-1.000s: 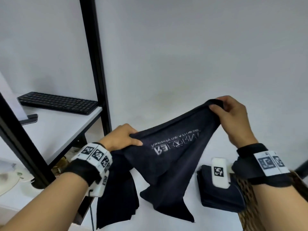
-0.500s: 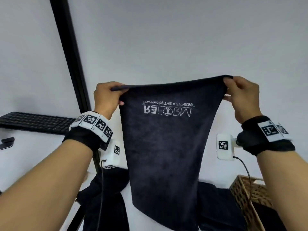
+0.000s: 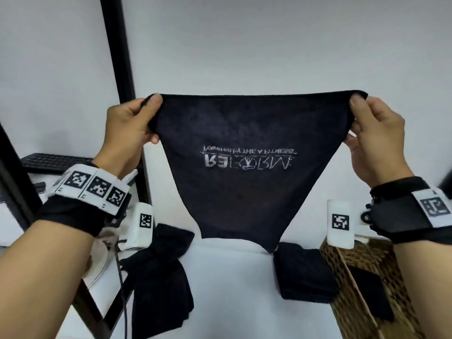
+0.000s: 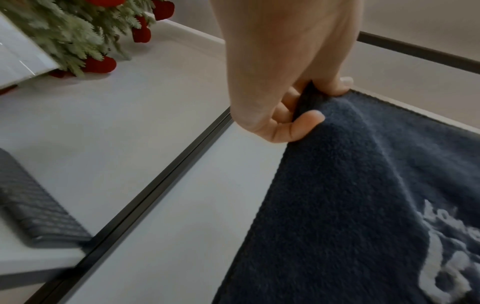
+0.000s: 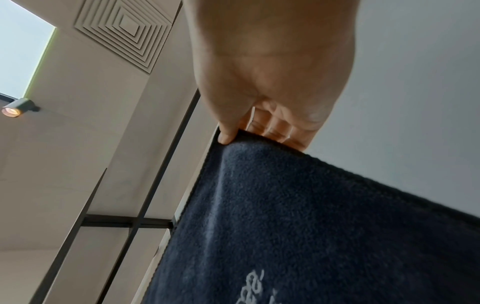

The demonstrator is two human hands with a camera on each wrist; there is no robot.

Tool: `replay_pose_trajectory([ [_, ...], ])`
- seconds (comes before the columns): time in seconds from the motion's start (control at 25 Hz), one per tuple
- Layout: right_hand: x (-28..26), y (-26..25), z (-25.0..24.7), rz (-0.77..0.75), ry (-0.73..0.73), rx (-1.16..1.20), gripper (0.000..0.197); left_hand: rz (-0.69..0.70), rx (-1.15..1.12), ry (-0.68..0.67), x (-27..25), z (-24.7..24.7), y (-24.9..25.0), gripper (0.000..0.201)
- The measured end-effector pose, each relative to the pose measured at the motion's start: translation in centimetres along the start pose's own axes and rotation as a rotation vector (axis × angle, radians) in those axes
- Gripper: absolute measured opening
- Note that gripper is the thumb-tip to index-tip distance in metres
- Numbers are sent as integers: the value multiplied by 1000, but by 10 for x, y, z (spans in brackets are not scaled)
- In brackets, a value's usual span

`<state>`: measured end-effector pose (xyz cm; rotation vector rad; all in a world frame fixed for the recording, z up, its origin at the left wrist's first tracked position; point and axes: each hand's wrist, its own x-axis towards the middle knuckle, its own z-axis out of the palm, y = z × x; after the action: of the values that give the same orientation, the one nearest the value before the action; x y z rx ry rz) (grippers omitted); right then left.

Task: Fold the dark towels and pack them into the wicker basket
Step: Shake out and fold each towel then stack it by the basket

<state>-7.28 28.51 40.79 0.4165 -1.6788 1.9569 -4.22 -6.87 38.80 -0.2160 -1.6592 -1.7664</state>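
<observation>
A dark navy towel [image 3: 247, 192] with white lettering hangs spread in the air above the white table [image 3: 230, 289]. My left hand [image 3: 137, 123] pinches its top left corner, my right hand [image 3: 371, 133] its top right corner. In the left wrist view the thumb and fingers [image 4: 306, 125] clamp the towel's edge [image 4: 337, 185]; in the right wrist view the thumb [image 5: 228, 133] presses on the towel's corner [image 5: 285, 205]. A folded dark towel [image 3: 305, 272] lies on the table beside the wicker basket [image 3: 354, 311] at the lower right, which holds dark cloth. An unfolded dark towel [image 3: 161, 280] lies at the lower left.
A black frame post [image 3: 119, 52] rises on the left. Behind it a black keyboard [image 3: 51, 162] sits on a white shelf. A white plate [image 3: 97, 263] lies at the left edge. A green garland with red ornaments [image 4: 85, 37] shows in the left wrist view.
Both hands have moved apart and pulled the towel's top edge taut and wider. One second ago the towel was bunched low between the hands; now it hangs spread.
</observation>
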Motion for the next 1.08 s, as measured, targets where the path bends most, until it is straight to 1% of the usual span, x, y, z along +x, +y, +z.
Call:
replay_pose_trajectory([
  [0.16, -40, 17, -14, 80, -12, -50, 27, -76, -29, -39, -23, -14, -28, 28],
  [0.2, -46, 27, -19, 105, -16, -67, 27, -106, -23, -43, -26, -16, -39, 30],
  [0.28, -58, 64, -29, 183, -21, -131, 18, -188, 44, -59, -35, -17, -74, 35],
  [0.32, -63, 91, -36, 239, -17, -181, 14, -247, 109, -69, -42, -16, -99, 37],
  [0.4, -79, 157, -49, 364, -27, -325, 16, -397, 251, -91, -59, -13, -160, 31],
  [0.44, -88, 194, -54, 426, -60, -423, 17, -489, 313, -100, -70, -12, -195, 27],
  [0.52, -112, 265, -65, 552, -157, -646, 14, -676, 425, -127, -95, -18, -268, 23],
  [0.6, -133, 340, -73, 682, -277, -848, 10, -861, 582, -173, -120, -27, -352, 21],
  [0.68, -149, 403, -74, 771, -376, -994, 12, -996, 724, -212, -142, -32, -420, 22],
  [0.76, -159, 452, -69, 832, -420, -1074, 18, -1051, 781, -207, -156, -30, -468, 20],
  [0.8, -163, 472, -64, 848, -430, -1109, 19, -1044, 809, -202, -160, -28, -484, 21],
  [0.88, -166, 500, -55, 861, -436, -1196, 16, -994, 841, -206, -163, -22, -503, 21],
  [0.92, -168, 515, -53, 875, -437, -1255, 18, -986, 856, -215, -163, -19, -511, 21],
  [1.0, -171, 532, -49, 932, -477, -1373, 26, -1002, 891, -276, -166, -15, -524, 19],
  [1.08, -175, 540, -47, 972, -520, -1451, 28, -1070, 879, -354, -172, -14, -532, 17],
])
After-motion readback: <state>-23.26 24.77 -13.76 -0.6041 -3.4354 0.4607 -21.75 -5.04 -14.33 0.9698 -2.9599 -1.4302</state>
